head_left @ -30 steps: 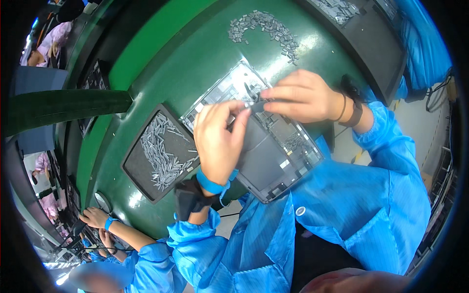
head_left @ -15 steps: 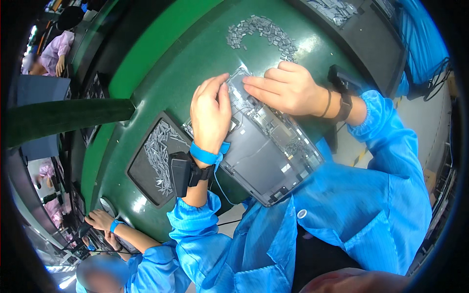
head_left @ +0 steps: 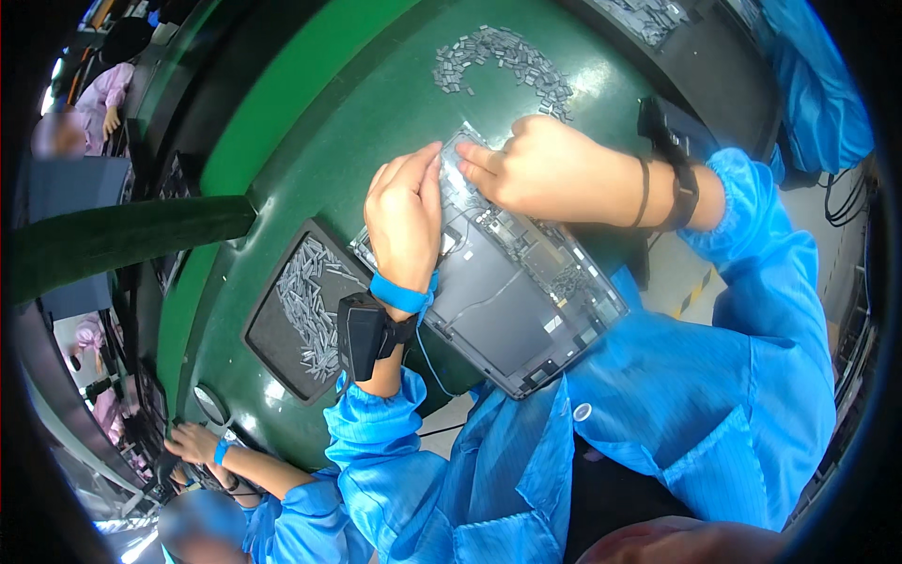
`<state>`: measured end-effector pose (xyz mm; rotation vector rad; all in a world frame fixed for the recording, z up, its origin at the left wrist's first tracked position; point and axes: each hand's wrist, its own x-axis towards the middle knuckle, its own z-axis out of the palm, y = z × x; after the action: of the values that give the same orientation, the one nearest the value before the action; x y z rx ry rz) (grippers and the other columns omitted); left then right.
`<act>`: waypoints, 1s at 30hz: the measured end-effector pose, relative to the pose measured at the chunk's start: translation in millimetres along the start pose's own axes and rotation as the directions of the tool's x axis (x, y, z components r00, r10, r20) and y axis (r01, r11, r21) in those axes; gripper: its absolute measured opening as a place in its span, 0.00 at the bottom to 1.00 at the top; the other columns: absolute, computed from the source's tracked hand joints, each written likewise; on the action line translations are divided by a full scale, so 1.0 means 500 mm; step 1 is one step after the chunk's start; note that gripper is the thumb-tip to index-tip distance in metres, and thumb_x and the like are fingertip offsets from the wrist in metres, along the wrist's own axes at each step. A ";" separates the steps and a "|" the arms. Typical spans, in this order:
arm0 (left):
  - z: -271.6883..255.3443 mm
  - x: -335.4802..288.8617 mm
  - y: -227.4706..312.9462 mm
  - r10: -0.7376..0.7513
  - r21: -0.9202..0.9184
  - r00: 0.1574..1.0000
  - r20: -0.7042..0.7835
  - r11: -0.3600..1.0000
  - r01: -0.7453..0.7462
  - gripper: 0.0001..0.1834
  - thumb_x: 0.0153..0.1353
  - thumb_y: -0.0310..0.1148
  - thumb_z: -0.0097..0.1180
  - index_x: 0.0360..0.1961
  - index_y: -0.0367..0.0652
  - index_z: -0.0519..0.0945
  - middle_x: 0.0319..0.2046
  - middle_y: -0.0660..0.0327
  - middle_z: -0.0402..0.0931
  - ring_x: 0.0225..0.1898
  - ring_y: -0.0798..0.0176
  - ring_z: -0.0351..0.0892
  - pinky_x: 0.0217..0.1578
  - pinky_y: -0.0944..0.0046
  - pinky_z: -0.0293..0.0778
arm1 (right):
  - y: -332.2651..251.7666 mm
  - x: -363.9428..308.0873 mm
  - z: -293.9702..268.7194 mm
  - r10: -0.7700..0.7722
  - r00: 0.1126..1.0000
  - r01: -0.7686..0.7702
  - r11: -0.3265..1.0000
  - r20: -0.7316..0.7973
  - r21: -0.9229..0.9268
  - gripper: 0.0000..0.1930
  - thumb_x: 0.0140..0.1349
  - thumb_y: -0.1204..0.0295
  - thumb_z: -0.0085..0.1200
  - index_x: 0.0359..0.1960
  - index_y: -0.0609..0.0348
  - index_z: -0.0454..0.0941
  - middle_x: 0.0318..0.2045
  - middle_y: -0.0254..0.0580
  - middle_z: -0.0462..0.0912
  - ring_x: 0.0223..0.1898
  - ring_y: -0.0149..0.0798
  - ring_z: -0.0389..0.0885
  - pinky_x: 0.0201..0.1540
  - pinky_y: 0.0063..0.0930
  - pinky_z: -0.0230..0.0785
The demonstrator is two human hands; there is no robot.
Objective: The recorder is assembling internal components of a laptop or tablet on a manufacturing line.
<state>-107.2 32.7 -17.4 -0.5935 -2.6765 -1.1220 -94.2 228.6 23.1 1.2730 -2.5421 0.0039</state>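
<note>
An opened laptop casing (head_left: 507, 324) lies slanted in front of me, its near end against my blue coat. Circuit boards, thin cables and a large dark grey panel show inside it. My left hand (head_left: 404, 221) is closed at the far left edge of the casing, with fingers and thumb drawn together near its corner. Over that same far end reaches my right hand (head_left: 540, 169), its fingertips bent down and close together on the inside of the corner. Whatever small part lies under the right fingertips is hidden.
A dark tray (head_left: 268, 324) of small grey strips stands left of the casing. Beyond it, small grey pieces (head_left: 507, 47) lie in a curved heap on the green table (head_left: 376, 113). Another tray (head_left: 714, 85) sits at far right. A co-worker's hand (head_left: 193, 442) is at lower left.
My right hand has turned over, its wrist shifting a little to the right and its fingertips slightly left along the corner. The left hand and the casing have hardly moved.
</note>
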 end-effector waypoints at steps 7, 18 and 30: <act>-0.004 -0.006 0.005 0.010 -0.041 1.000 -0.005 0.999 -0.010 0.09 0.61 0.25 0.55 0.41 0.36 0.83 0.37 0.51 0.82 0.39 0.52 0.82 0.42 0.60 0.75 | -0.006 0.020 -0.014 -0.108 0.935 0.092 0.994 0.337 0.063 0.14 0.49 0.73 0.55 0.36 0.68 0.81 0.39 0.55 0.82 0.24 0.40 0.84 0.23 0.31 0.73; -0.048 -0.083 0.026 0.176 0.168 0.981 0.082 0.968 -0.187 0.19 0.62 0.21 0.48 0.55 0.38 0.76 0.57 0.51 0.74 0.62 0.47 0.69 0.61 0.53 0.64 | 0.019 -0.091 0.015 0.508 0.859 -0.318 0.628 -0.064 0.710 0.08 0.60 0.77 0.53 0.39 0.60 0.82 0.38 0.42 0.84 0.36 0.40 0.82 0.38 0.29 0.75; -0.010 -0.043 0.023 0.371 0.213 0.915 0.161 0.892 -0.399 0.18 0.58 0.24 0.57 0.52 0.41 0.78 0.54 0.56 0.77 0.61 0.50 0.70 0.60 0.50 0.65 | -0.041 -0.052 0.033 0.490 0.859 -0.381 0.806 -0.149 0.454 0.06 0.53 0.72 0.60 0.28 0.58 0.76 0.41 0.39 0.77 0.45 0.45 0.75 0.46 0.37 0.70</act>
<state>-82.9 30.2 -13.1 -1.1108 -2.5664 -0.6602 -67.7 234.3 -2.1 0.6936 -2.6098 0.7935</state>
